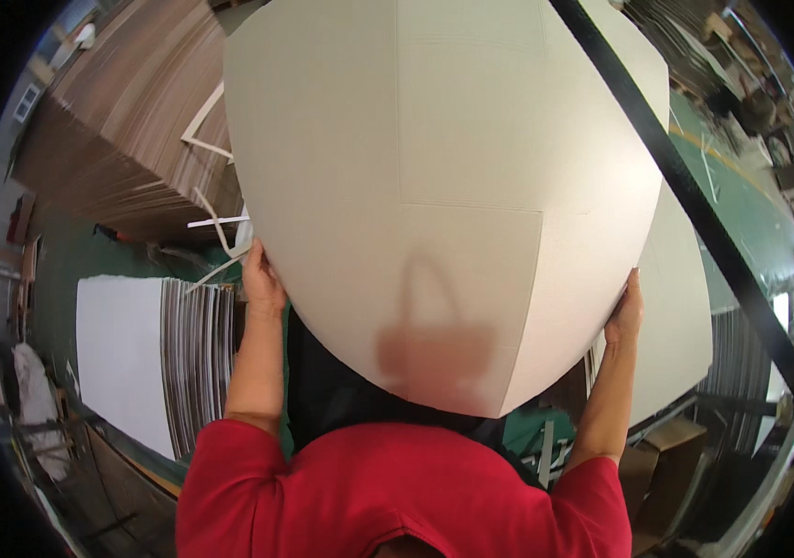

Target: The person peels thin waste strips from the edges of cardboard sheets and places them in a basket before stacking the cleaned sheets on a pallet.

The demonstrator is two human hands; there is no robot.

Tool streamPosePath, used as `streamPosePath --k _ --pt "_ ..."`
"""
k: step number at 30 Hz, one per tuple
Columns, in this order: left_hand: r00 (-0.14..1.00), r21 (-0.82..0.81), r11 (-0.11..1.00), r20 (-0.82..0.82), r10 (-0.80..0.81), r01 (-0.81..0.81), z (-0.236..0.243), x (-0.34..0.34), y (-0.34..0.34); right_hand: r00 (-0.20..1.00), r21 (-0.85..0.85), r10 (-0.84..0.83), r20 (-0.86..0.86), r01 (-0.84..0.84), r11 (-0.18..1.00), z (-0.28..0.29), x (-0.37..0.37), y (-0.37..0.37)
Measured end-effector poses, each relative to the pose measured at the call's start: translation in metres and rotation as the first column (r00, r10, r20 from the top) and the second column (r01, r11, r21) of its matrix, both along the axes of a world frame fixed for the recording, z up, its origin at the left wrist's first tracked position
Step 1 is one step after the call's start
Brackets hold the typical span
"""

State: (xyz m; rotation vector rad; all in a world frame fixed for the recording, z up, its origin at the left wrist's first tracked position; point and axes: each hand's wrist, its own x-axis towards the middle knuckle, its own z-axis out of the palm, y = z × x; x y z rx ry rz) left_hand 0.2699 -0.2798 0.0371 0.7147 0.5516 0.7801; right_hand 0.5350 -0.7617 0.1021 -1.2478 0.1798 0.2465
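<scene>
A large pale cardboard sheet point(323, 139) with straight crease or cut lines fills the middle of the view, and a reddish blurred reflection shows on its near part. My left hand point(264, 281) is closed on the sheet's left edge; its fingers are partly hidden. Against that hand lie thin cream trim strips point(213, 209), bent and sticking out leftward; whether the hand grips them too I cannot tell. My right hand point(628, 309) closes on the right edge, fingers largely behind the sheet. Another pale sheet point(681, 307) lies beyond the right hand.
A tall stack of brown board point(127, 102) rises at the far left. Below it stands a stack of white-topped sheets point(123, 344). A black bar point(694, 200) crosses the right side diagonally. An open cardboard box point(662, 465) and more stacked sheets point(741, 358) are at the lower right.
</scene>
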Motion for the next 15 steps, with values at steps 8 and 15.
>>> streamPosePath --k 8,15 --pt "0.957 0.101 0.955 -0.058 0.284 -0.278 0.019 -0.075 0.026 0.98 -0.127 0.192 0.06 -0.183 0.975 0.015 0.035 0.063" --pt "0.868 0.161 0.862 -0.052 0.494 -0.481 0.022 -0.138 0.016 0.944 -0.016 0.316 0.098 -0.316 0.949 -0.009 0.041 0.141"
